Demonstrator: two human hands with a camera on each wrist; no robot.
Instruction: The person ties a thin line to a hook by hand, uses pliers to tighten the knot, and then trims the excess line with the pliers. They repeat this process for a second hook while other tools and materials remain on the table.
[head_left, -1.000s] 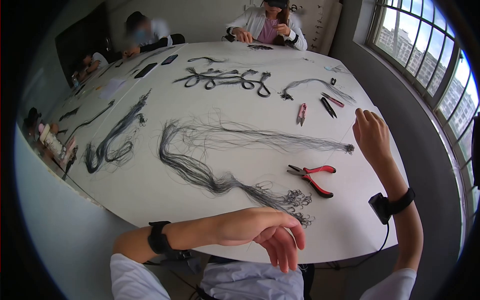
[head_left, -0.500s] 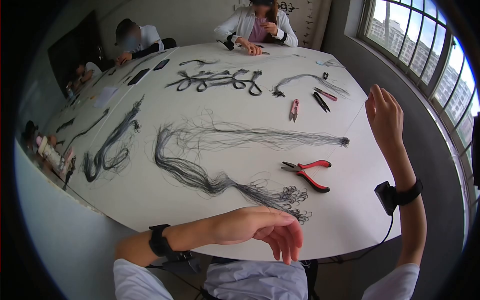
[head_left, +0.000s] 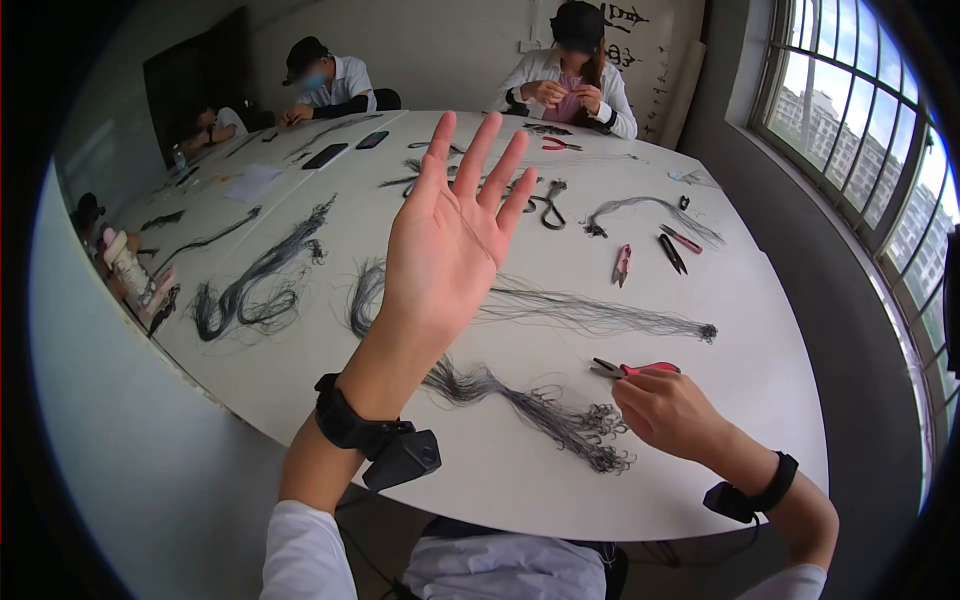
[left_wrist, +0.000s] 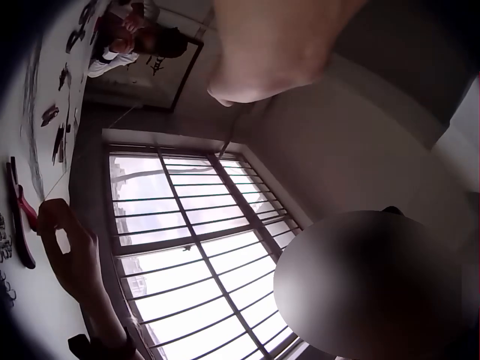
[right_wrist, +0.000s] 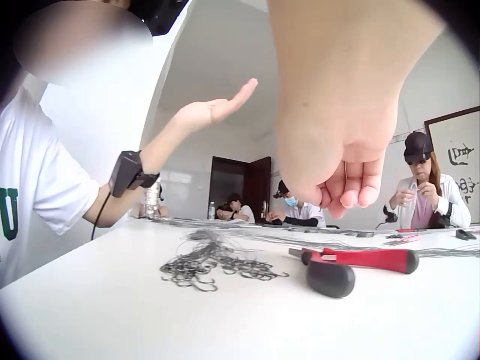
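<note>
A thin strand (head_left: 478, 232) is seen crossing the raised left hand (head_left: 452, 240), its long axis running from 11 to 5 o'clock; the palm is spread, fingers straight. The right hand (head_left: 668, 412) is held low at 5 o'clock over the white table (head_left: 300, 385), fingertips pinched together, seemingly on the strand's lower end. Red-handled pliers (head_left: 636, 369) lie just beyond it, looped wire bundles (head_left: 560, 422) at its 9 o'clock.
</note>
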